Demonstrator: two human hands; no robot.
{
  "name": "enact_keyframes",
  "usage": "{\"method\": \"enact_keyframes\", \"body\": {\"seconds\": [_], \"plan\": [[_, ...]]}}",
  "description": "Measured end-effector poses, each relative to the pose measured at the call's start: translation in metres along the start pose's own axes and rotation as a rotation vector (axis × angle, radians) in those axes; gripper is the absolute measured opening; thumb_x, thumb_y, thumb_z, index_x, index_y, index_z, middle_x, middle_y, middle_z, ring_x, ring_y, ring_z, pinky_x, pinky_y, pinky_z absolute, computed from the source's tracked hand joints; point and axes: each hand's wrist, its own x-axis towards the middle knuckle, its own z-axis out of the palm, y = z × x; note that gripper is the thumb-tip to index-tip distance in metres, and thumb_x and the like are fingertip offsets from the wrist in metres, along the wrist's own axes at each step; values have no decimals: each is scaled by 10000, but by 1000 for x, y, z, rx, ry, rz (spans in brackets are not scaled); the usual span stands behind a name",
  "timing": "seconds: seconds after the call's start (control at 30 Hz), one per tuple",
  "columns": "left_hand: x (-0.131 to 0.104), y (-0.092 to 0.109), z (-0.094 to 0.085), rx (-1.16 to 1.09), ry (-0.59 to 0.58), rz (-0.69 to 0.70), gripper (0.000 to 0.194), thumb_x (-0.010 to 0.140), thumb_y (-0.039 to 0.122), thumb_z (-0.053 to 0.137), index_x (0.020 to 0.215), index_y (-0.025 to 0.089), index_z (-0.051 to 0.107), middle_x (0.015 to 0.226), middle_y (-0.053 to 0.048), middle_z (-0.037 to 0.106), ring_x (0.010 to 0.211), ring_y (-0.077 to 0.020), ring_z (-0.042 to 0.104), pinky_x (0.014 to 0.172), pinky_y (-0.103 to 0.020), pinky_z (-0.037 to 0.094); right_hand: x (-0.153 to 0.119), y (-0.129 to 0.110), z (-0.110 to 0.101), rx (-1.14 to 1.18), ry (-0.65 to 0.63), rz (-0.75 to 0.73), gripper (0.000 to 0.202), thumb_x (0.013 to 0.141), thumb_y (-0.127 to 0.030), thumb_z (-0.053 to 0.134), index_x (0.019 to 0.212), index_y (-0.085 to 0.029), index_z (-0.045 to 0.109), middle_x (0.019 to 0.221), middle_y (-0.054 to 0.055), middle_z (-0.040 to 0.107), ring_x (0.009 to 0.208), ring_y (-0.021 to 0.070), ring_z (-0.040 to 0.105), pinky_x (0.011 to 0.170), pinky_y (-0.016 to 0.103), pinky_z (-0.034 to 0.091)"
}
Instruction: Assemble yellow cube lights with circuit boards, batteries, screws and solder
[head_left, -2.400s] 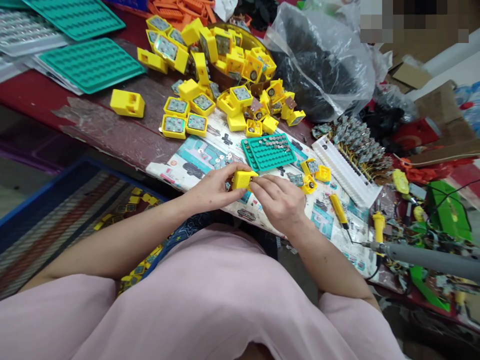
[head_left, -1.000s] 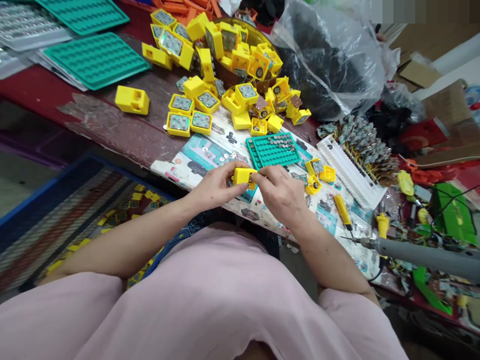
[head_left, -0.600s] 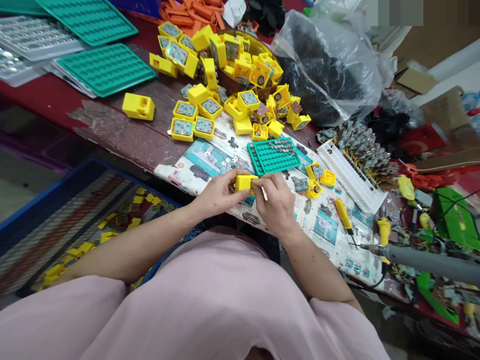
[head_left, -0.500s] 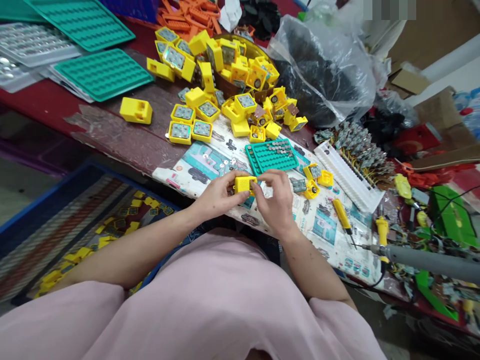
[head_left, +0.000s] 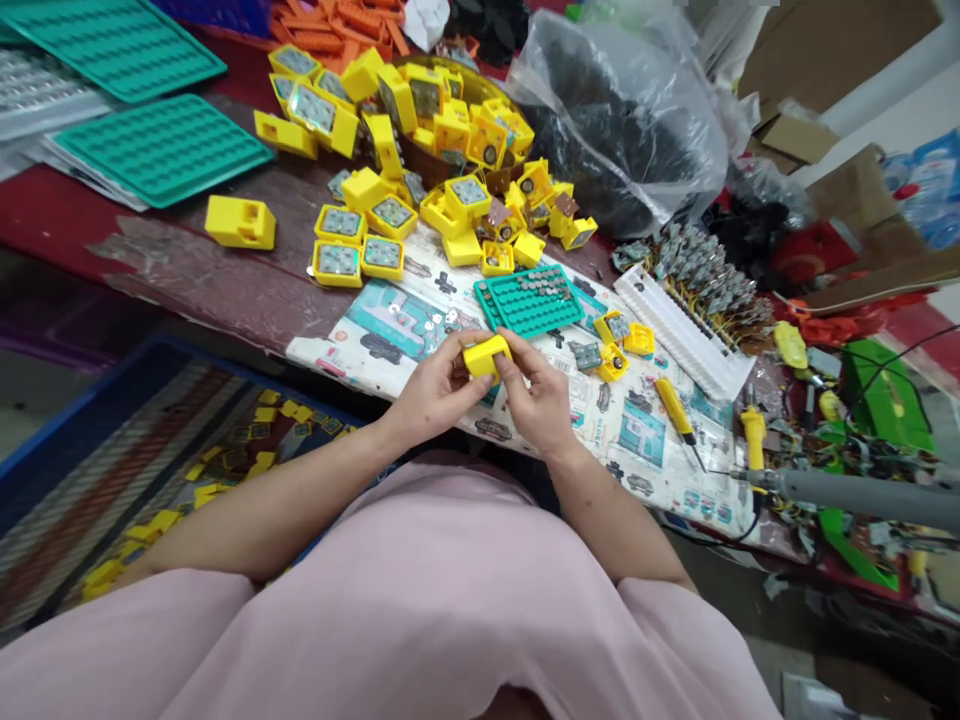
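Note:
Between both hands, over the front edge of a printed cardboard sheet [head_left: 405,375], is a small yellow plastic case [head_left: 486,356]. My left hand [head_left: 431,395] grips its left side with thumb and fingers. On the right side, the thumb and fingertips of my right hand [head_left: 536,395] press on it. A smooth yellow face shows; the rest is hidden by fingers. Just behind lies a teal tray [head_left: 529,312] with small round metal parts. To the right are open yellow cases [head_left: 613,362] with a grey circuit board [head_left: 585,355].
Yellow cases [head_left: 391,215] are heaped behind, some in a bowl. A yellow screwdriver [head_left: 673,405], a white rack [head_left: 682,335] and a soldering iron [head_left: 847,497] lie rightward. A blue crate [head_left: 90,395] with yellow parts stands lower left; a plastic bag [head_left: 637,120] is behind.
The yellow case has been turned, so its dotted face no longer shows. My right hand's fingers have closed in on it. The whole view has shifted slightly.

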Motion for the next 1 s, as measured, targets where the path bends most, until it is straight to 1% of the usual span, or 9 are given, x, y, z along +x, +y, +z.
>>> {"method": "enact_keyframes", "body": {"seconds": [0.13, 0.23, 0.4, 0.53, 0.63, 0.77, 0.83, 0.93, 1.0], "plan": [[4, 3, -1, -187, -27, -183, 569, 728, 385, 820, 1166, 205, 503, 957, -4, 654, 809, -140, 678, 578, -182, 510, 9, 3, -16, 89, -112, 53, 566, 895, -622, 538, 1299, -236, 630, 1273, 53, 696, 1198, 221, 649, 1060, 402, 519], [6, 5, -2, -332, 23, -303, 641, 684, 402, 847, 1182, 217, 488, 1014, -19, 650, 829, -183, 712, 519, -181, 504, 11, 3, -28, 148, -95, 78, 565, 937, -635, 448, 1339, -263, 588, 1324, 54, 665, 1210, 200, 639, 1058, 411, 520], [5, 5, 1, -352, 42, -275, 597, 678, 365, 854, 1164, 230, 534, 1057, -10, 630, 845, -152, 679, 579, -195, 562, 1, -1, -28, -73, 0, -138, 356, 887, -473, 636, 1130, -221, 701, 1111, 75, 716, 997, 172, 670, 811, 301, 595], [3, 3, 3, -344, 32, -268, 575, 693, 365, 844, 1173, 238, 552, 1048, 1, 621, 840, -127, 639, 648, -224, 589, -3, -3, -27, -133, -13, -238, 266, 896, -337, 651, 1119, -199, 695, 998, 55, 705, 818, 118, 649, 701, 236, 586], [4, 3, 0, -301, -4, -279, 556, 701, 412, 833, 1153, 227, 566, 1077, -14, 647, 873, -141, 655, 692, -239, 588, 0, -3, -34, -158, -53, -284, 236, 910, -299, 641, 1110, -190, 700, 986, 48, 711, 789, 102, 651, 694, 216, 575], [7, 6, -6, -120, -45, -314, 609, 718, 468, 804, 1212, 199, 571, 1052, -41, 672, 859, -183, 684, 618, -252, 580, 4, -2, -45, -292, -174, -367, 204, 913, -298, 647, 1077, -201, 717, 902, 24, 740, 716, 99, 662, 693, 222, 557], [9, 9, -7, -67, -57, -346, 634, 701, 461, 811, 1225, 184, 584, 1040, -51, 687, 839, -200, 697, 597, -263, 584, 4, -3, -49, -363, -221, -405, 220, 919, -294, 637, 1107, -202, 707, 932, 31, 760, 763, 119, 697, 734, 240, 565], [12, 12, -8, -79, -34, -378, 602, 665, 450, 829, 1155, 169, 620, 999, -48, 706, 813, -203, 703, 590, -269, 592, 3, -4, -52, -485, -231, -454, 240, 938, -286, 597, 1142, -204, 694, 1040, 59, 769, 910, 170, 728, 821, 289, 572], [13, 11, -7, -107, -11, -385, 591, 642, 458, 842, 1106, 166, 623, 991, -44, 703, 773, -187, 696, 568, -265, 590, 3, -5, -52, -559, -227, -464, 236, 949, -300, 575, 1118, -199, 703, 1042, 70, 770, 921, 186, 731, 820, 301, 571]]}}
